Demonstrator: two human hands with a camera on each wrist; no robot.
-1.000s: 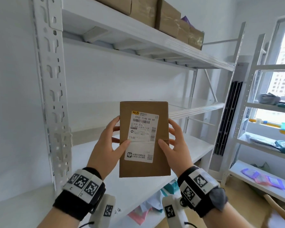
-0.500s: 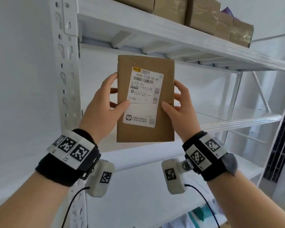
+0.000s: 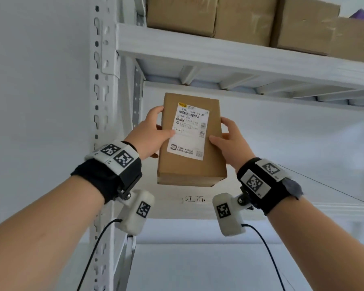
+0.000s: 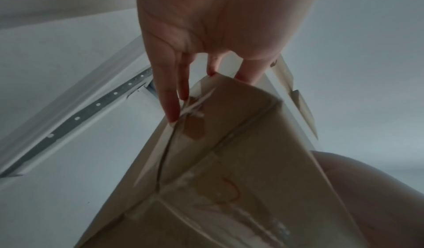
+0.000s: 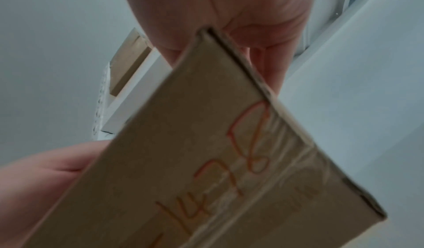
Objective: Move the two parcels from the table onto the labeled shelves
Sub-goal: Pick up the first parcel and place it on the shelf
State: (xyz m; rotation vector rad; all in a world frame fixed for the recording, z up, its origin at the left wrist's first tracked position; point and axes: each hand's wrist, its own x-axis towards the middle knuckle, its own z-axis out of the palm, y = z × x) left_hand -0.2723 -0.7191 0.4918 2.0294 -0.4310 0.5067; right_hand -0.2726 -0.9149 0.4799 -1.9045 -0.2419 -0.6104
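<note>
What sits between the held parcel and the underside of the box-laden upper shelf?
Nothing: in the head view the parcel, gripped by left hand and right hand, has only bare white wall up to the upper shelf.

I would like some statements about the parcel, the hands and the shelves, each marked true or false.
1. Both hands hold the parcel. True: the left hand grips its left side, the right hand its right side.
2. The parcel rests on the top shelf. False: it is in the air below the top shelf.
3. Cardboard boxes stand on the top shelf. True.
4. The parcel's white label faces away from the head camera. False: it faces the camera.
5. The shelf edge under the parcel carries handwritten characters. True.
</note>
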